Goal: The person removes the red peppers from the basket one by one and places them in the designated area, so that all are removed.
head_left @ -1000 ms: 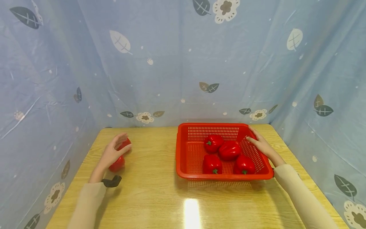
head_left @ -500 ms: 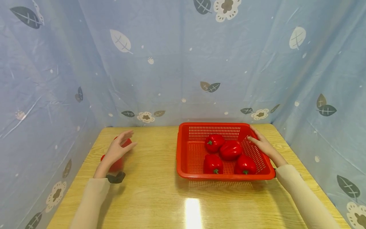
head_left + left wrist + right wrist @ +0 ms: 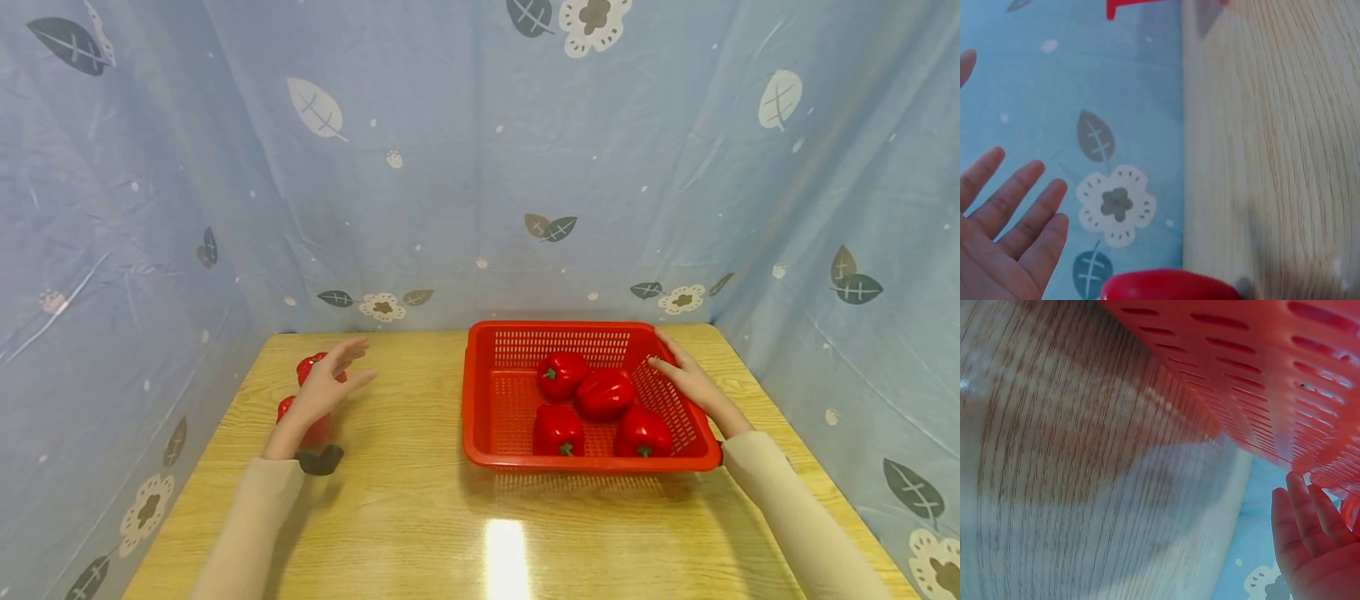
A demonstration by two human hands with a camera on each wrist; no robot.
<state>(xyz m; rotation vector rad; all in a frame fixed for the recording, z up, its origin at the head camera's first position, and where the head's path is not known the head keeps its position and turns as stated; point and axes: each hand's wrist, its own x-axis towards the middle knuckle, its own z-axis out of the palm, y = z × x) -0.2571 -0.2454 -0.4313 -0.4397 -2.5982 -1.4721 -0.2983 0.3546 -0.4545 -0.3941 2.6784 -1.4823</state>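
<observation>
In the head view my left hand point(image 3: 330, 383) is above two red bell peppers at the table's left side, its fingers and thumb spread with nothing between them. The far pepper point(image 3: 307, 367) and the near pepper point(image 3: 286, 406) are partly hidden by that hand. A shiny red pepper point(image 3: 1169, 287) shows at the bottom of the left wrist view. My right hand point(image 3: 693, 385) holds the right rim of a red plastic basket point(image 3: 472, 400), thumb inside, fingers along the outer wall. Inside lie several red bell peppers, including one point(image 3: 603, 393) on its side.
The light wood table point(image 3: 390, 508) carries the basket right of centre. A blue curtain point(image 3: 420, 167) printed with leaves and flowers encloses the back and both sides. A dark band point(image 3: 318, 460) sits at my left wrist.
My left hand has moved to the right and slightly up, uncovering more of the two left peppers, which stay on the table. The right hand and basket hold still.
</observation>
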